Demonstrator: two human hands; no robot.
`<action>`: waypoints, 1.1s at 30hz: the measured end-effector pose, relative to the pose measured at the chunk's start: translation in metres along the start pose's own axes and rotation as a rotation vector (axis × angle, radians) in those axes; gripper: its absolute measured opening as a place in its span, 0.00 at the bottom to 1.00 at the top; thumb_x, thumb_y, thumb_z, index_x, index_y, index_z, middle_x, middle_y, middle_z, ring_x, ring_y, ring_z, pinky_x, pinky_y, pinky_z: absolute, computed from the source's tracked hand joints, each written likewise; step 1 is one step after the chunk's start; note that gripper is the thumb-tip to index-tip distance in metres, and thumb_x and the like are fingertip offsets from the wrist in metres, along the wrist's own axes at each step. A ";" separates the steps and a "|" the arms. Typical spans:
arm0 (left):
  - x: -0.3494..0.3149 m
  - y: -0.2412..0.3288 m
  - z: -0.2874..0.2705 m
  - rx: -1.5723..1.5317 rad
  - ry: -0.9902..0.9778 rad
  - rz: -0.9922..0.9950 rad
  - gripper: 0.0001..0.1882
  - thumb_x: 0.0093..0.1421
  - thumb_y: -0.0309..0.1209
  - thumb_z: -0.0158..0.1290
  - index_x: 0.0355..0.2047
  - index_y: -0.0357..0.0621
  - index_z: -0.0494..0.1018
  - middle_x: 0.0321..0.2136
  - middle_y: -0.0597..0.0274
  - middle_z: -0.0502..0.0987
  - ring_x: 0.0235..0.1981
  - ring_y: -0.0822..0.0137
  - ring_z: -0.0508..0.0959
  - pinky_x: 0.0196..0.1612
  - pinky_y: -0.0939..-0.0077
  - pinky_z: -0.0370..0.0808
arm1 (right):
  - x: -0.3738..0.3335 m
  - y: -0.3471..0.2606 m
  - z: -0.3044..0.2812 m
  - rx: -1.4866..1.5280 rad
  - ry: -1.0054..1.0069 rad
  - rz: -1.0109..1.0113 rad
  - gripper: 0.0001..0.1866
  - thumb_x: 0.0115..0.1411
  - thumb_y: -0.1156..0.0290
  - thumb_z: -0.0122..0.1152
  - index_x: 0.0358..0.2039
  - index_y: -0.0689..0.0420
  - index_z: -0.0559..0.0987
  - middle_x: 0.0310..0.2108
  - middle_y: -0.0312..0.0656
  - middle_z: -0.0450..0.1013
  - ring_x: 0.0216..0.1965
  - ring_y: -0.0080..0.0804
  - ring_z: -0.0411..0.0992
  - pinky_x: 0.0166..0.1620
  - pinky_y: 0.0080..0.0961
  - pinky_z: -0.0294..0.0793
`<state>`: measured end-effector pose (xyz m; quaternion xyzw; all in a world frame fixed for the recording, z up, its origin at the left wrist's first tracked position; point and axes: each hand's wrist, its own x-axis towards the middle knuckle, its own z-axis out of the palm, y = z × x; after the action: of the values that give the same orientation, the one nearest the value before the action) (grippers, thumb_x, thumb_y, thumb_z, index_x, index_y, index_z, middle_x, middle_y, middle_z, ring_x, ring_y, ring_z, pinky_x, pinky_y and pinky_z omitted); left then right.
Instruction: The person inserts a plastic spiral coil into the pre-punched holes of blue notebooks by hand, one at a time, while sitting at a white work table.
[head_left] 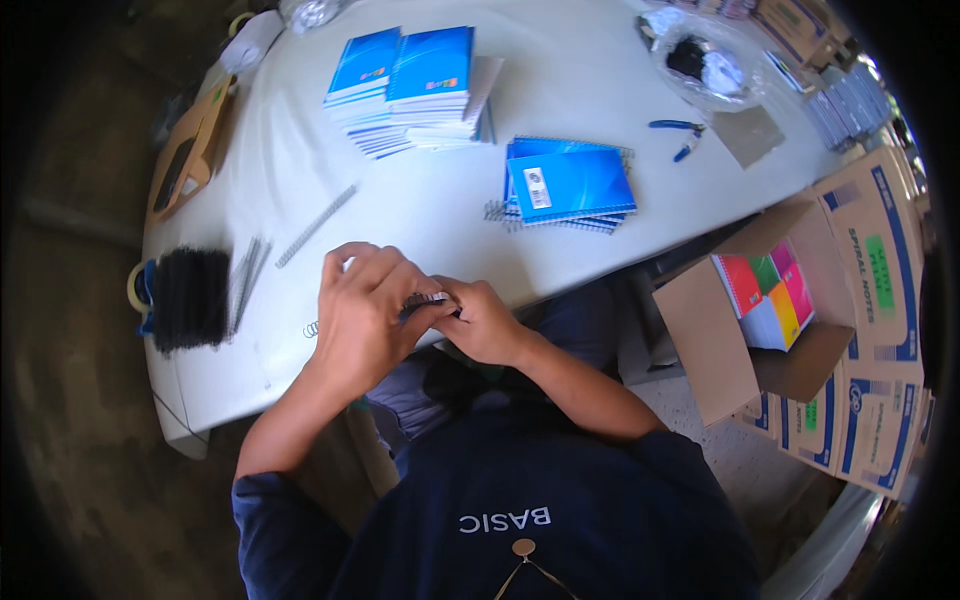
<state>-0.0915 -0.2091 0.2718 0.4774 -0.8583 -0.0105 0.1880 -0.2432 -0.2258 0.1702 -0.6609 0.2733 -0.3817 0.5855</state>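
Note:
Near the table's front edge, my left hand (368, 305) and my right hand (487, 322) meet with bent fingers around a spiral notebook (432, 298). It is tilted nearly edge-on, so little more than a narrow strip with coil loops shows between the hands. My right fingers and thumb clasp its right end. On the left, my thumb and fingers close over its coiled edge. A wire coil end (311, 329) pokes out beyond my left wrist; whether it joins the notebook is hidden. Loose wire coils (316, 226) lie on the table past my left hand.
Blue notebook stacks (430, 75) stand at the back, with a smaller pile (572, 185) closer in. Blue-handled pliers (682, 137) lie to the right. At left are a black bristly bundle (190, 298) and more coils (246, 285). An open carton (705, 335) holds colourful notebooks.

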 end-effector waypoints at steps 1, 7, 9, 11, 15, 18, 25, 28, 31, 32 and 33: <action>0.006 0.003 -0.001 -0.012 0.073 -0.003 0.20 0.40 0.33 0.65 0.37 0.51 0.76 0.39 0.62 0.73 0.42 0.61 0.72 0.50 0.62 0.61 | -0.001 -0.008 -0.006 0.037 0.133 -0.106 0.13 0.57 0.75 0.55 0.43 0.62 0.71 0.36 0.47 0.72 0.37 0.32 0.72 0.40 0.26 0.68; 0.054 0.049 0.042 -1.125 0.606 -0.515 0.37 0.53 0.29 0.62 0.58 0.34 0.55 0.53 0.54 0.63 0.56 0.65 0.62 0.58 0.70 0.59 | 0.010 -0.032 -0.057 0.458 0.748 -0.462 0.22 0.66 0.63 0.44 0.56 0.62 0.59 0.52 0.43 0.63 0.53 0.28 0.60 0.57 0.27 0.57; 0.080 0.073 0.069 -1.486 0.705 -0.339 0.23 0.61 0.23 0.50 0.55 0.34 0.58 0.45 0.59 0.70 0.48 0.69 0.68 0.52 0.75 0.65 | 0.024 -0.034 -0.071 0.271 0.933 -0.492 0.25 0.68 0.59 0.41 0.57 0.63 0.58 0.53 0.44 0.63 0.55 0.30 0.60 0.59 0.29 0.55; 0.102 0.066 0.089 -0.912 0.745 -0.360 0.16 0.61 0.22 0.48 0.50 0.40 0.67 0.46 0.55 0.71 0.47 0.63 0.71 0.47 0.72 0.67 | 0.021 -0.034 -0.098 -0.103 1.198 -0.456 0.28 0.68 0.56 0.38 0.59 0.64 0.57 0.56 0.46 0.61 0.57 0.31 0.58 0.61 0.29 0.52; 0.107 0.051 0.135 -0.112 0.373 0.104 0.21 0.56 0.32 0.54 0.51 0.44 0.68 0.48 0.48 0.70 0.50 0.58 0.69 0.51 0.63 0.64 | 0.000 0.018 -0.154 -0.169 1.162 -0.220 0.28 0.67 0.55 0.40 0.57 0.66 0.61 0.57 0.51 0.61 0.57 0.39 0.60 0.58 0.29 0.57; 0.105 0.044 0.132 -0.145 0.435 -0.033 0.23 0.55 0.36 0.56 0.50 0.44 0.69 0.51 0.48 0.68 0.51 0.56 0.69 0.52 0.62 0.65 | -0.009 0.027 -0.144 -0.126 1.090 -0.143 0.23 0.66 0.58 0.46 0.50 0.66 0.71 0.49 0.50 0.68 0.52 0.41 0.66 0.54 0.32 0.63; 0.118 -0.003 0.148 -0.453 0.484 -0.233 0.16 0.56 0.40 0.56 0.33 0.37 0.75 0.38 0.48 0.75 0.36 0.49 0.76 0.38 0.66 0.73 | 0.003 0.020 -0.128 -0.605 1.244 -0.124 0.19 0.57 0.61 0.61 0.43 0.60 0.73 0.39 0.47 0.64 0.41 0.41 0.66 0.44 0.34 0.66; 0.126 -0.015 0.143 -0.481 0.513 -0.308 0.13 0.56 0.37 0.56 0.27 0.38 0.73 0.30 0.54 0.75 0.26 0.55 0.76 0.29 0.67 0.71 | 0.007 0.014 -0.126 -0.576 1.203 -0.020 0.21 0.55 0.59 0.63 0.44 0.60 0.73 0.39 0.46 0.62 0.41 0.41 0.65 0.44 0.34 0.66; 0.127 -0.024 0.158 -0.507 0.656 -0.164 0.13 0.56 0.37 0.57 0.28 0.37 0.73 0.29 0.54 0.74 0.25 0.56 0.75 0.29 0.68 0.71 | 0.008 0.015 -0.121 -0.573 1.219 0.005 0.23 0.54 0.60 0.65 0.44 0.60 0.73 0.39 0.46 0.62 0.40 0.40 0.65 0.44 0.34 0.67; 0.127 -0.028 0.163 -0.485 0.700 -0.086 0.14 0.56 0.37 0.57 0.28 0.37 0.73 0.29 0.54 0.74 0.25 0.57 0.75 0.29 0.68 0.71 | 0.014 0.017 -0.118 -0.591 1.260 -0.037 0.22 0.53 0.61 0.65 0.44 0.60 0.73 0.39 0.46 0.61 0.40 0.40 0.65 0.44 0.33 0.67; 0.127 -0.024 0.161 -0.514 0.657 -0.145 0.14 0.56 0.38 0.57 0.29 0.37 0.73 0.29 0.54 0.74 0.25 0.57 0.75 0.30 0.68 0.71 | 0.018 0.021 -0.114 -0.609 1.297 -0.068 0.22 0.53 0.62 0.65 0.44 0.60 0.73 0.39 0.45 0.61 0.40 0.40 0.65 0.43 0.33 0.67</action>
<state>-0.1855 -0.3526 0.1570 0.4520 -0.6864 -0.0849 0.5633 -0.3253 -0.3084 0.1552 -0.4430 0.6399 -0.6224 0.0826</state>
